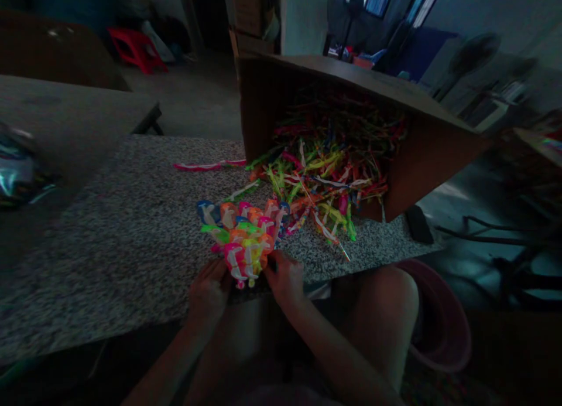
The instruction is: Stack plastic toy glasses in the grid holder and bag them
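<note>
Near the front edge of the speckled stone tabletop (pixel 144 230), a bunch of bright plastic pieces (pixel 246 239) in pink, orange, blue, green and yellow fans out, with pale marks on them. My left hand (pixel 208 289) closes on its left side with curled fingers. From the right, my right hand (pixel 285 277) grips its lower edge, thumb and fingers drawn together. The exact kind of the pieces is too blurred to tell. Just beyond them, colourful thin strips (pixel 329 166) spill out of a cardboard box (pixel 430 160) lying on its side.
A pink strip (pixel 211 166) lies left of the box. A dark phone-like slab (pixel 419 224) rests at the right edge. Below on the right stands a pink tub (pixel 448 324). A shiny bag (pixel 21 171) sits far left; a red stool (pixel 138 48) stands behind.
</note>
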Demonstrator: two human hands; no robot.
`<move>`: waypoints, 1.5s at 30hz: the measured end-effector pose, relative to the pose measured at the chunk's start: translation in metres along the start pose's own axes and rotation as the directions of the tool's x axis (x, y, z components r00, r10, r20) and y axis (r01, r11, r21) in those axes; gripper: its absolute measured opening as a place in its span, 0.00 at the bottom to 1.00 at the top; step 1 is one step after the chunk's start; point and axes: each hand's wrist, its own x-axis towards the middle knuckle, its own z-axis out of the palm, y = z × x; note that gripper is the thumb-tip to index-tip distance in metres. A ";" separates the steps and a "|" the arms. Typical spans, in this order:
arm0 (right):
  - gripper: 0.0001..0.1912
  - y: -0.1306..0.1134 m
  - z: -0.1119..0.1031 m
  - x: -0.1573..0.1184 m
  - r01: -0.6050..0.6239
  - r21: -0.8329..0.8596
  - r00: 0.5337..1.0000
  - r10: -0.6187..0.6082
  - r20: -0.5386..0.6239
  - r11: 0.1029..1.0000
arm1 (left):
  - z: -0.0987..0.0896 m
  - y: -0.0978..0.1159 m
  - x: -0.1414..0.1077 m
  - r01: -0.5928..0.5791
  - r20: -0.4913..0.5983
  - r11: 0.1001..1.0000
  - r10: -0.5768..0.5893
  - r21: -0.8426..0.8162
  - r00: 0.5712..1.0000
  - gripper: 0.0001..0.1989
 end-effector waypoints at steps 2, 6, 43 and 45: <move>0.09 0.001 0.001 0.003 0.011 -0.035 1.000 -0.011 -0.006 0.999 | -0.001 0.001 0.003 0.017 0.014 1.000 -0.017 -0.005 1.000 0.10; 0.10 0.003 -0.001 0.004 0.023 -0.005 0.999 -0.023 0.045 1.000 | -0.006 0.004 0.012 0.095 0.052 0.995 -0.096 0.023 0.994 0.07; 0.28 0.067 -0.090 -0.042 -0.682 0.373 0.700 0.415 0.581 0.629 | -0.005 -0.100 0.127 0.385 0.255 0.907 -0.418 0.169 0.872 0.24; 0.28 0.062 -0.079 -0.049 -0.693 0.441 0.701 0.392 0.596 0.570 | -0.021 -0.096 0.108 0.366 0.328 0.918 -0.397 0.154 0.857 0.20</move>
